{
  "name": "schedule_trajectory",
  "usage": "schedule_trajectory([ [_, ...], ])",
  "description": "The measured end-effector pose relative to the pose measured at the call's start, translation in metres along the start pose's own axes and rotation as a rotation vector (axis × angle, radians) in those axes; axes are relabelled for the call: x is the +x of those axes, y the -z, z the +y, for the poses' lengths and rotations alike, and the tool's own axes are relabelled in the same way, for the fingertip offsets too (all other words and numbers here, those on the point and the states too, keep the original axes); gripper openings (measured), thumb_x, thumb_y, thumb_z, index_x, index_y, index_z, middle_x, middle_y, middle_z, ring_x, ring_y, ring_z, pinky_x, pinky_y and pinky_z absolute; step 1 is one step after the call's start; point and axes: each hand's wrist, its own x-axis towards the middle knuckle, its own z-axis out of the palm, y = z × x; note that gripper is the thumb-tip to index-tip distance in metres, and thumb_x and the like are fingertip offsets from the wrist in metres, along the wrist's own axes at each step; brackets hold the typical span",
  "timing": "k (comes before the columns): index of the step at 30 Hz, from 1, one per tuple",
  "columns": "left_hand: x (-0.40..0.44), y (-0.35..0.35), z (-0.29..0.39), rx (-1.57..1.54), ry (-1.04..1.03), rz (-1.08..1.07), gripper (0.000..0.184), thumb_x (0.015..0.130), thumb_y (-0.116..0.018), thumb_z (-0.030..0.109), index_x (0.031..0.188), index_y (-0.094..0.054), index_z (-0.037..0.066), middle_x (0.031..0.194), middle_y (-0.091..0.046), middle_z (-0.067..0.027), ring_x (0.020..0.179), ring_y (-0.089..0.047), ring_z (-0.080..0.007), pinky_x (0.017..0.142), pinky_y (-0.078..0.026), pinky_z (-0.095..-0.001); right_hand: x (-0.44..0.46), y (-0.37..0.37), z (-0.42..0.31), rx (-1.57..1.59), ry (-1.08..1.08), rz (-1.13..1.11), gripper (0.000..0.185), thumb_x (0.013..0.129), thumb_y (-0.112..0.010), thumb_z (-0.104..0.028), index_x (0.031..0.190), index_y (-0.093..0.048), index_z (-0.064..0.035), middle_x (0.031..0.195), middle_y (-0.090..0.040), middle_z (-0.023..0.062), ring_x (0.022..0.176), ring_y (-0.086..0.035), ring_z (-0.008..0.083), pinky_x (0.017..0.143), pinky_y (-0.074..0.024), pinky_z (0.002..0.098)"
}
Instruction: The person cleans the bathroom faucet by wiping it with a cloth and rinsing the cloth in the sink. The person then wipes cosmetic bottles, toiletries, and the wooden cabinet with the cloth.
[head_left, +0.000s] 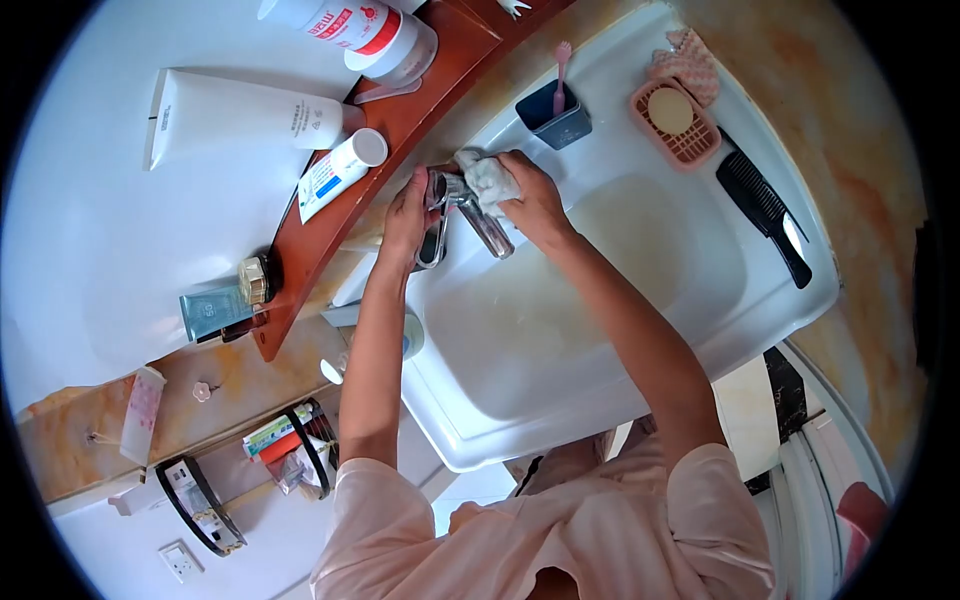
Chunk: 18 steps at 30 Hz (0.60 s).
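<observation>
A chrome faucet (484, 226) stands at the back edge of the white sink (450, 400). My left hand (405, 220) is closed around the faucet's left side, by its handle. Bunched in my right hand (535, 200) is a whitish cloth (490, 184), pressed against the right side of the faucet's top. The fingers of my right hand are partly hidden behind the cloth. A dark cup (556, 122) with a pink toothbrush (561, 75) in it stands on the sink rim, to the right of the cloth.
On the sink's right rim lie a pink soap dish (676, 140) with soap, a pink-white cloth (690, 68) and a black comb (764, 205). A reddish-brown shelf (320, 240) on the left carries tubes and jars. Wall racks (200, 508) hang at the lower left.
</observation>
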Motion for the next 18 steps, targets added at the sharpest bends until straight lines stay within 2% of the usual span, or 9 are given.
schedule_trajectory([
  [3,0.000,0.004,-0.002,-0.092,0.002,-0.106,0.045,0.098,-0.043,0.039,0.123,-0.053,0.003,0.116,-0.058,-0.0074,0.104,-0.055,-0.0156,0.092,-0.045,-0.0316,0.002,0.010,-0.025,0.023,0.061,-0.024,0.038,0.069,-0.064,0.000,0.105,-0.055,-0.0047,0.101,-0.056,0.0157,0.097,-0.054,0.0382,0.082,-0.0446,0.0415],
  [4,-0.001,0.005,0.000,-0.134,-0.009,-0.147,0.044,0.099,-0.043,0.037,0.125,-0.052,0.003,0.117,-0.057,-0.0073,0.105,-0.054,-0.0153,0.093,-0.044,-0.0307,0.002,0.015,-0.029,0.066,0.062,-0.012,0.041,0.068,-0.062,0.001,0.107,-0.055,-0.0040,0.102,-0.058,0.0150,0.097,-0.057,0.0347,0.085,-0.0451,0.0368],
  [5,-0.004,0.008,0.005,-0.162,-0.053,-0.300,0.039,0.098,-0.046,0.028,0.129,-0.048,0.005,0.119,-0.055,-0.0058,0.109,-0.051,-0.0137,0.094,-0.041,-0.0286,-0.002,0.013,-0.018,0.188,-0.020,0.021,0.042,0.067,-0.061,0.002,0.108,-0.055,-0.0032,0.102,-0.059,0.0141,0.097,-0.058,0.0310,0.086,-0.0447,0.0339],
  [8,-0.015,0.010,0.010,-0.147,-0.096,-0.336,0.041,0.096,-0.050,0.022,0.133,-0.045,0.007,0.119,-0.054,-0.0040,0.107,-0.049,-0.0124,0.093,-0.040,-0.0277,-0.006,0.020,-0.011,0.308,-0.226,0.043,0.043,0.067,-0.058,0.003,0.110,-0.055,-0.0018,0.103,-0.060,0.0126,0.096,-0.059,0.0234,0.088,-0.0437,0.0292],
  [9,-0.015,0.011,0.012,-0.109,-0.088,-0.330,0.044,0.094,-0.053,0.025,0.131,-0.044,0.002,0.129,-0.051,-0.0103,0.119,-0.048,-0.0200,0.100,-0.039,-0.0345,-0.006,0.022,-0.013,0.308,-0.285,0.033,0.043,0.068,-0.058,0.003,0.110,-0.055,-0.0015,0.103,-0.060,0.0124,0.096,-0.059,0.0215,0.089,-0.0434,0.0282],
  [12,-0.011,0.008,0.015,0.065,-0.046,-0.223,0.041,0.095,-0.052,0.028,0.128,-0.046,0.003,0.122,-0.054,-0.0073,0.111,-0.051,-0.0158,0.095,-0.041,-0.0315,-0.006,0.016,-0.019,0.422,-0.266,0.050,0.040,0.070,-0.063,-0.001,0.110,-0.056,-0.0033,0.105,-0.059,0.0115,0.097,-0.057,0.0198,0.089,-0.0429,0.0287],
  [14,-0.009,0.004,0.008,0.101,-0.034,-0.112,0.039,0.094,-0.053,0.037,0.122,-0.050,0.011,0.114,-0.054,-0.0003,0.103,-0.049,-0.0103,0.089,-0.040,-0.0267,-0.003,0.005,-0.025,0.371,-0.105,0.058,0.044,0.067,-0.070,-0.004,0.109,-0.057,-0.0062,0.108,-0.058,0.0106,0.101,-0.056,0.0215,0.091,-0.0424,0.0307],
  [15,-0.009,0.002,0.006,0.123,-0.026,-0.057,0.038,0.093,-0.054,0.042,0.120,-0.051,0.015,0.110,-0.054,0.0032,0.099,-0.047,-0.0076,0.086,-0.039,-0.0244,0.000,-0.004,-0.029,0.169,0.134,0.045,0.048,0.064,-0.074,-0.006,0.109,-0.057,-0.0085,0.109,-0.057,0.0094,0.106,-0.055,0.0259,0.092,-0.0421,0.0336],
  [18,-0.006,0.000,0.000,0.116,-0.018,-0.044,0.040,0.094,-0.049,0.048,0.117,-0.052,0.015,0.107,-0.053,0.0034,0.098,-0.047,-0.0077,0.086,-0.040,-0.0268,0.006,-0.013,-0.034,0.094,0.136,0.015,0.045,0.065,-0.070,-0.003,0.108,-0.057,-0.0078,0.106,-0.058,0.0124,0.102,-0.055,0.0342,0.088,-0.0443,0.0380],
])
